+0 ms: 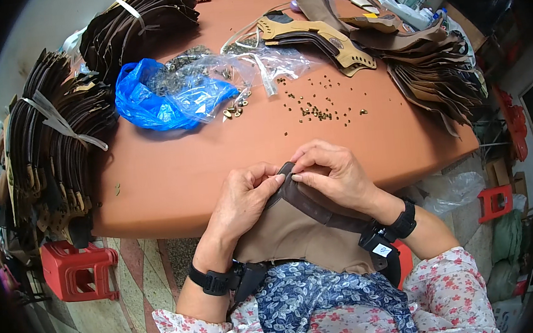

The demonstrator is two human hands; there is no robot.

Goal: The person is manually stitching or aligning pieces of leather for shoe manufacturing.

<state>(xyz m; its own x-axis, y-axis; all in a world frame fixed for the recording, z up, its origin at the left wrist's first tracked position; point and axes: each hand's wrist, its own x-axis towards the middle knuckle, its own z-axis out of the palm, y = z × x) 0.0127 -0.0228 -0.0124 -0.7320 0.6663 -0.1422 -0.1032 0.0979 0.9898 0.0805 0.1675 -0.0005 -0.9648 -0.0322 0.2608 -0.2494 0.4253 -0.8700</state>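
Note:
Over my lap, at the table's near edge, lies a brown leather shoe upper point(310, 241) with a darker band along its edge. My left hand point(242, 196) pinches the dark corner of it between thumb and fingers. Close beside, my right hand point(336, 172) grips the same corner, its thumb and index finger together at the edge. Whether a small metal piece is between the right fingertips cannot be made out. Beyond the hands, many small brass-coloured studs point(318, 112) are scattered on the table. A few larger metal lace hooks point(234, 111) lie by a clear plastic bag point(201, 87).
Tied stacks of dark leather pieces point(57, 133) stand on the orange-brown table point(173, 180) at left. A blue plastic bag point(142, 101) sits near them. More uppers point(427, 66) are piled at right, beside tan pieces point(331, 39). A red stool point(77, 269) stands on the floor.

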